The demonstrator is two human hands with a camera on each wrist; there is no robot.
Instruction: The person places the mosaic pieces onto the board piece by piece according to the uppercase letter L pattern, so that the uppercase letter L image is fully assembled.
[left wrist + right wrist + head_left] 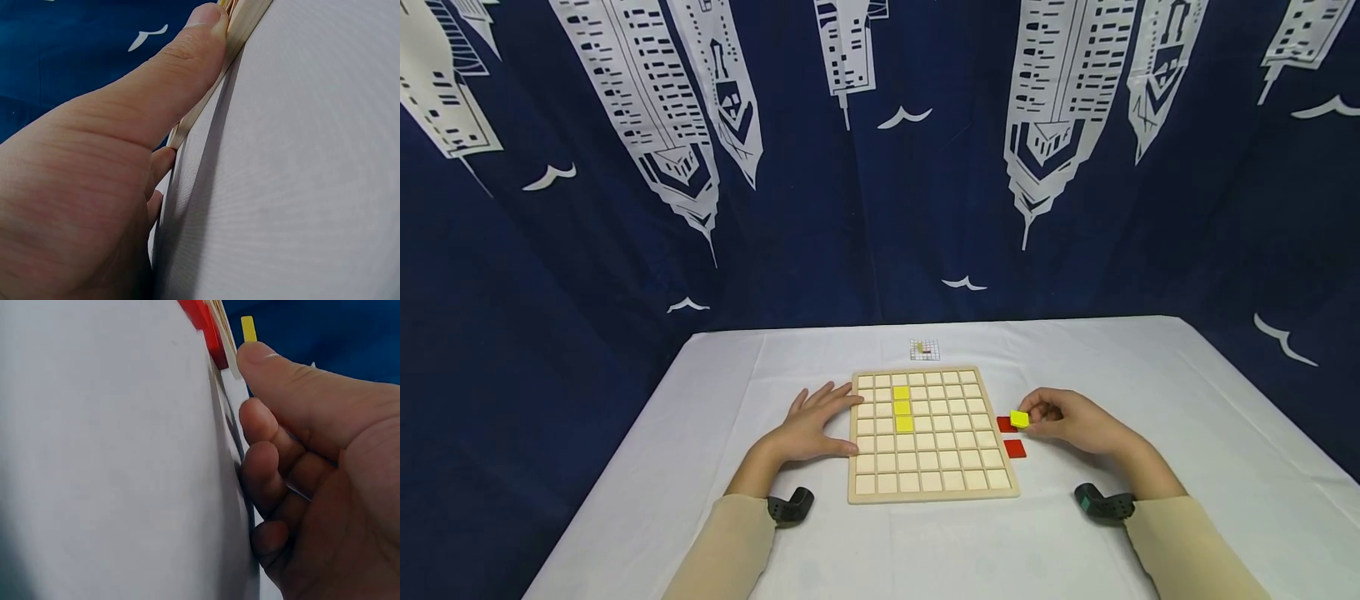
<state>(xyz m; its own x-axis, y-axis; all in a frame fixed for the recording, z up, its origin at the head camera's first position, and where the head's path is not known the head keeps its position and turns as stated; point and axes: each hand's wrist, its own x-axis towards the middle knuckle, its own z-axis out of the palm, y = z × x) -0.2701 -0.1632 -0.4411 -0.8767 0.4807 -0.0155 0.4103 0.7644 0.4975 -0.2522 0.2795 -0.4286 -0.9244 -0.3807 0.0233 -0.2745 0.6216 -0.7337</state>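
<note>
Red tile point(1003, 425) partly behind held yellow tile point(1018, 419)

Gridded pale-wood board point(927, 442): left edge blocked by left hand point(815, 425), right edge partly by two red square tiles point(1015, 449); passage left along near edge.

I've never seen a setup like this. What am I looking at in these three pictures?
There is no robot: a person is working bare-handed. The wide picture is taken from the head, the two close ones from each wrist. On the white table lie a wooden grid board with three yellow tiles in one column, two red tiles at its right, and a small grid card beyond. The left hand rests against the board's left edge; the right hand pinches a fourth yellow tile.
</note>
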